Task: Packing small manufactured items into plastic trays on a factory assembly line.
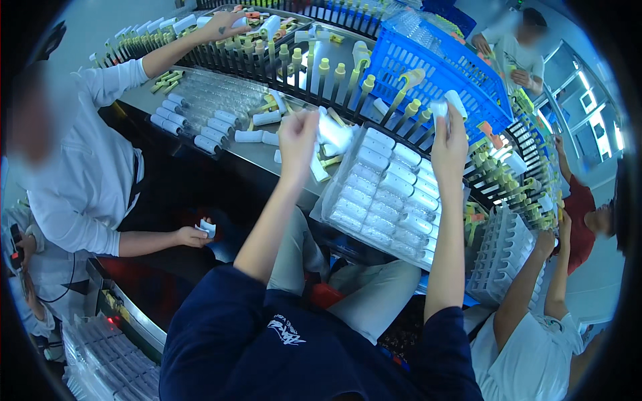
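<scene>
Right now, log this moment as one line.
left hand: at blurred white part, grip unclear | right hand: holding white piece | clear tray: loaded with white parts | blue crate: beyond tray

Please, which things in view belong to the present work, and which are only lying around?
Seemingly in the work: left white piece at the left fingers; right white piece in the right fingers; tray.

Seemingly lying around: blue crate; stacked trays.

A factory production line: long rows of black holders (319, 88) carry yellow parts (324, 66) beside a metal desk (136, 101), identical white casings (380, 138) lie in a compartment tray (324, 208), blue crates (428, 73) and stacked trays (506, 257) stand near, and several co-workers (90, 177) line the row.
</scene>
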The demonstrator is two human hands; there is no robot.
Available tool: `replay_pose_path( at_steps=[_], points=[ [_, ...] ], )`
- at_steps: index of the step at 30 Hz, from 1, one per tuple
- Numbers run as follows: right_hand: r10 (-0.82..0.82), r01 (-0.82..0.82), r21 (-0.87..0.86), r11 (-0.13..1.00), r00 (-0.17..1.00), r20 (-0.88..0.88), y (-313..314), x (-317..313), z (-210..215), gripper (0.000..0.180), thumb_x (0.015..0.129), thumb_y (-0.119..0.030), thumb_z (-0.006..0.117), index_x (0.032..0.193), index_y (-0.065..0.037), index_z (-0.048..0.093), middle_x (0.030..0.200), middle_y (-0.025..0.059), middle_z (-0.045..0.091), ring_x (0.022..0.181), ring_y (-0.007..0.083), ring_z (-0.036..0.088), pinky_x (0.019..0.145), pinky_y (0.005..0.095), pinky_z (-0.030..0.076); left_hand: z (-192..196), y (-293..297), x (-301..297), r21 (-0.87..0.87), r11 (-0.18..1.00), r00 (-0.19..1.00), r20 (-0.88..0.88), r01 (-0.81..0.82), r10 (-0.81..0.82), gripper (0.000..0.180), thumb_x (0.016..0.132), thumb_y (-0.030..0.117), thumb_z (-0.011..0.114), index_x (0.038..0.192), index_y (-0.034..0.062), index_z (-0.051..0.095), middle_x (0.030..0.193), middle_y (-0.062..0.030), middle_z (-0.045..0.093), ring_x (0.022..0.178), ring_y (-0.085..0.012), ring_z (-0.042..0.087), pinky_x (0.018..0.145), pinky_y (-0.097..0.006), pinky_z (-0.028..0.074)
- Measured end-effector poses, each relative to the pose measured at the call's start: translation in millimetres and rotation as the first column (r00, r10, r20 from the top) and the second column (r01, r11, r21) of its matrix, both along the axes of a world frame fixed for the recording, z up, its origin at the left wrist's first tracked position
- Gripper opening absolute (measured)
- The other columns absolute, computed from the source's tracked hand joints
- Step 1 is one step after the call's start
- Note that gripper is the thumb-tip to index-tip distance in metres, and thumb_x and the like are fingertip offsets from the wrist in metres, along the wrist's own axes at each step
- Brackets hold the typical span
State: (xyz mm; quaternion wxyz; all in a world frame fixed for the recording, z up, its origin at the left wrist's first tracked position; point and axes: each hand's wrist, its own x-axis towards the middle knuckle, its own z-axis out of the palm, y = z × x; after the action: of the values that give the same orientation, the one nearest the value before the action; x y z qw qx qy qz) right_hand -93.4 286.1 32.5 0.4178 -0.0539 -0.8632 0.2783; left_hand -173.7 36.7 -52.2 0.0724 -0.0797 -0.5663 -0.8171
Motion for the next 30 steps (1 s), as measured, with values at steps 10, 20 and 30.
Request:
replay_pose_path(
  at_steps=[10,20,30],
  points=[
    [-0.116,0.056,0.183,0.982,0.933,0.340,-38.9,-194.8,39.3,0.038,0.094,-0.027,0.052,0.109,0.008,0.059,0.100,0.0288,0.068,0.091,0.0383,0.069,0.081,0.0463,0.054,-26.1,-65.7,214.7,-0.075,0.473,0.478,0.192,0.878,-0.857,0.017,0.093,0.016,0.068,0.098,0.0003,0.066,0.087,-0.0014,0.069,0.080,-0.0070,0.062,0.073,-0.023,0.048],
    [0.091,-0.168,0.402,0.900,0.975,0.204,-105.2,-207.0,-1.3,0.052,0.090,-0.019,0.061,0.135,0.000,0.045,0.125,0.0245,0.051,0.116,0.0446,0.053,0.093,0.0496,0.050,-44.8,-93.5,263.8,-0.293,0.450,0.488,0.069,0.844,-0.870,0.023,0.098,0.018,0.058,0.117,0.0036,0.060,0.117,-0.0090,0.062,0.103,-0.0197,0.062,0.086,-0.031,0.050],
    [0.314,-0.333,0.183,0.925,0.941,0.126,-102.7,-37.1,17.8,0.034,0.091,-0.016,0.063,0.122,-0.003,0.060,0.122,0.0209,0.058,0.114,0.0371,0.057,0.098,0.0412,0.045,-40.7,-100.4,223.2,-0.601,0.175,0.234,0.021,0.780,-0.972,0.033,0.087,0.009,0.067,0.118,0.0019,0.058,0.122,-0.0143,0.059,0.117,-0.0304,0.056,0.102,-0.043,0.045]
  ],
)
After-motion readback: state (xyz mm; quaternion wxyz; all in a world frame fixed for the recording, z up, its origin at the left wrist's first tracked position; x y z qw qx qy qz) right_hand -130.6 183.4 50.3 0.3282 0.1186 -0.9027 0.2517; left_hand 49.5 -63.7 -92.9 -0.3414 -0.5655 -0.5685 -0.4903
